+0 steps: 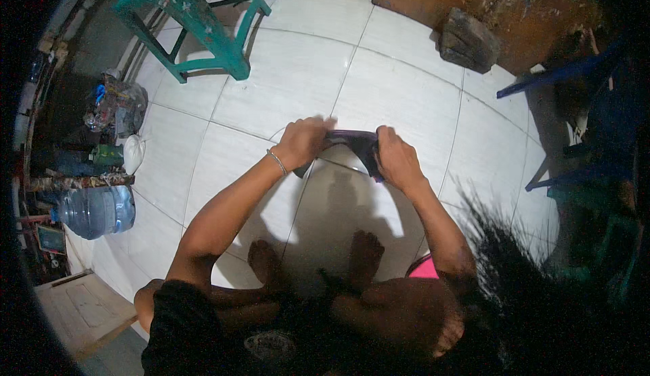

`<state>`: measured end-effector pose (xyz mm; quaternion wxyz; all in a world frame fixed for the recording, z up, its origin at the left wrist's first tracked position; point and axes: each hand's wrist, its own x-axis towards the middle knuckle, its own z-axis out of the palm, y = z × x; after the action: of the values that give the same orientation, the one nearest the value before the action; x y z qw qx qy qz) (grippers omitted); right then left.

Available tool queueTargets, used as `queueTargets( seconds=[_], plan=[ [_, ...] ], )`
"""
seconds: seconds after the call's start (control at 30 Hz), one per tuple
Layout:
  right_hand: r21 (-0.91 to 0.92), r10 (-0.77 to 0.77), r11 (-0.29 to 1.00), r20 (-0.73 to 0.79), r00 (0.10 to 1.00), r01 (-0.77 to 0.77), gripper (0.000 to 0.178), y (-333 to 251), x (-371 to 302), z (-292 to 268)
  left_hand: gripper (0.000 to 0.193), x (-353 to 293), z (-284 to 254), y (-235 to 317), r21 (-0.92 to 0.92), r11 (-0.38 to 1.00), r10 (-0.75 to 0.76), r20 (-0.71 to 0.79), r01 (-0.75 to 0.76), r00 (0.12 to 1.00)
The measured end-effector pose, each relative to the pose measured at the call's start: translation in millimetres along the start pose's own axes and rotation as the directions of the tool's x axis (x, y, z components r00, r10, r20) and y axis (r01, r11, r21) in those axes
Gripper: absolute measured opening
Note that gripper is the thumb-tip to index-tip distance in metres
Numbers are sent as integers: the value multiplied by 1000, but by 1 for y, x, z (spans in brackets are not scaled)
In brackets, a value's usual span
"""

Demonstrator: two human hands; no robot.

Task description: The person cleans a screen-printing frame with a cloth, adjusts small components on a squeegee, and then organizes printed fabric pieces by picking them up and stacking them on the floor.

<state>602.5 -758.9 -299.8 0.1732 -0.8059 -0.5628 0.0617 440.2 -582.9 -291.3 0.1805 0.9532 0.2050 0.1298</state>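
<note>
A dark, thin, limp piece of material [353, 136], with a purple tint along its upper edge, is stretched between my two hands above the tiled floor. It looks like cloth, but its exact kind cannot be made out. My left hand [305, 142], with a bracelet on the wrist, is closed on its left end, slightly blurred. Its right end is gripped in my right hand [398, 158], where a dark fold hangs down beside the fingers. Part of the material is hidden behind both hands.
White floor tiles [291, 57] lie around my bare feet. At the far left stands a green plastic stool [193, 20]. Along the left are a large water jug [101, 211] and bagged items [118, 108]. A stone-like block [468, 39] sits far right; something pink [424, 268] lies near my right leg.
</note>
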Motion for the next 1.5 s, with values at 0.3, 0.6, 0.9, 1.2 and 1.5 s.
queueTargets(
  seconds=[0.3, 0.6, 0.9, 1.2, 1.5],
  plan=[
    [70, -97, 984, -554, 827, 162, 28, -26, 15, -4, 23, -69, 33, -69, -685, 343, -502, 444, 642, 742],
    [587, 186, 433, 685, 705, -684, 36, 22, -47, 106, 56, -224, 222, -87, -780, 287, -451, 402, 556, 797],
    [738, 110, 211, 633, 766, -640, 26, 37, -67, 126, 51, -170, 161, -43, -810, -208, -455, 576, 548, 680],
    [286, 178, 898, 460, 870, -334, 34, -80, -71, 85, 54, -112, 122, 42, -896, -290, -672, 441, 337, 594],
    [664, 274, 621, 314, 909, -417, 39, -23, -43, 121, 56, -146, 150, 28, -844, -306, -626, 527, 440, 575]
  ],
)
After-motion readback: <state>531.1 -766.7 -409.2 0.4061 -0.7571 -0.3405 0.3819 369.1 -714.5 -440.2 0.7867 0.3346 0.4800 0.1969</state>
